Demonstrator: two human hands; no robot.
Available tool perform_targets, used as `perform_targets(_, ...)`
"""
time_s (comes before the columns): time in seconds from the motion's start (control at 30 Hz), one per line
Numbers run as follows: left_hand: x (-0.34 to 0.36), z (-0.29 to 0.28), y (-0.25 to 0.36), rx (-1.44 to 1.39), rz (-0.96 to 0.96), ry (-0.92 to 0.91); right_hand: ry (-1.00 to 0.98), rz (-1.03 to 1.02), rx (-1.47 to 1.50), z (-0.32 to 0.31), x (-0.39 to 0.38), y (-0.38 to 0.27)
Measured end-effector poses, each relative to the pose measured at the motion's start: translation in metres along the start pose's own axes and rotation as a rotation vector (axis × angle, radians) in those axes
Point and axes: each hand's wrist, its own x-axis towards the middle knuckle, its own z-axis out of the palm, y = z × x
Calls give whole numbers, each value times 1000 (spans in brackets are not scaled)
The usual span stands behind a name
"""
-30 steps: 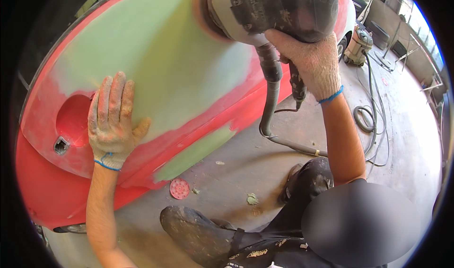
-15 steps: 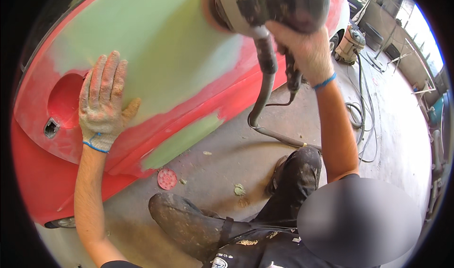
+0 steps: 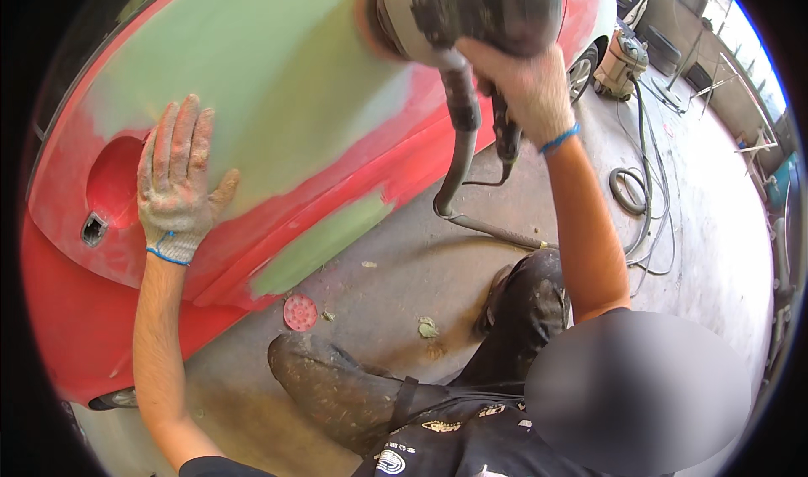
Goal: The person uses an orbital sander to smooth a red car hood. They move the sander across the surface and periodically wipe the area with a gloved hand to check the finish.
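Observation:
A red car door (image 3: pixel 286 199), with a broad area of pale green filler (image 3: pixel 252 73), fills the upper left. My left hand (image 3: pixel 177 182), in a dusty knit glove with a blue cuff edge, lies flat on the door, fingers stretched upward beside the recessed handle pocket (image 3: pixel 114 178). My gloved right hand (image 3: pixel 530 90) grips a black and grey power sander (image 3: pixel 471 14) by its handle. The sander's round pad, blurred at its rim, is against or very close to the filler. From the sander hangs a grey dust hose (image 3: pixel 459 166).
A round red sanding disc (image 3: pixel 300 312) with holes lies on the concrete floor near my bent knee (image 3: pixel 328 376). At right stand a shop vacuum (image 3: pixel 621 65) and coiled hoses (image 3: pixel 629 191), with tires (image 3: pixel 662 52) behind. A second green patch (image 3: pixel 324 246) runs along the car's lower sill.
The sander and my right hand have shifted slightly left in the picture. My left hand keeps its place flat on the door; the view has moved a little.

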Motion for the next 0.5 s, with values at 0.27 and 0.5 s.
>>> perform_targets(0.27,2,-1,3,18,6,12,-1,63,-126,1,25,-34)
perform_targets(0.5,3,-1,-1,100,34,20,203,-367,-72,40,-43,58)
